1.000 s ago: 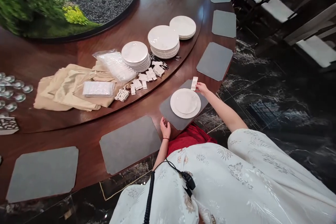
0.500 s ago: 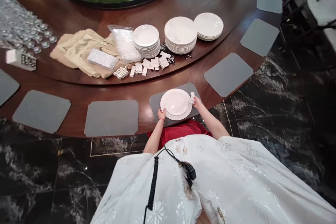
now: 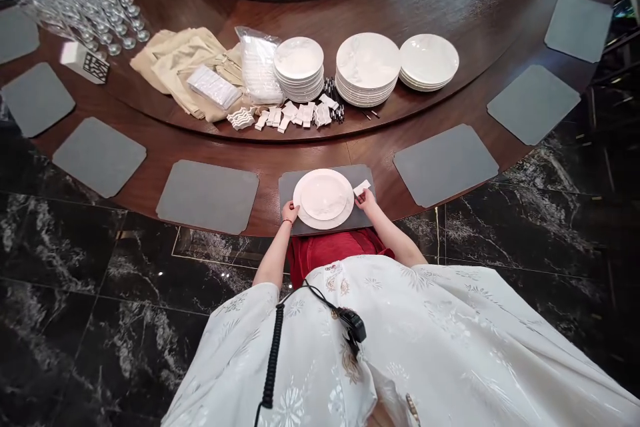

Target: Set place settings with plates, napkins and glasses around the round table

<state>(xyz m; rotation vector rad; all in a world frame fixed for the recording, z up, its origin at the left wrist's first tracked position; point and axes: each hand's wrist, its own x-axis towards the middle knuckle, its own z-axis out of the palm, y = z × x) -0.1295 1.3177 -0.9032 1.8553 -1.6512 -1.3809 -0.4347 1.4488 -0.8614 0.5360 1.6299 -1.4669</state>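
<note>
The bare left forearm (image 3: 267, 257) is extending forward and inward from the body, and the left hand (image 3: 289, 212) is lying palm-down with its fingers curving downward. A thin red cord (image 3: 287, 222) is encircling the left wrist. The bare right forearm (image 3: 393, 233) is extending forward and inward from the opposite side, and the right hand (image 3: 366, 201) is closing thumb and fingertips into a pinching grip.

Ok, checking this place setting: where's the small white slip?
In the head view, the small white slip is held in the right hand, just right of the stacked white plates on the grey placemat.
</note>
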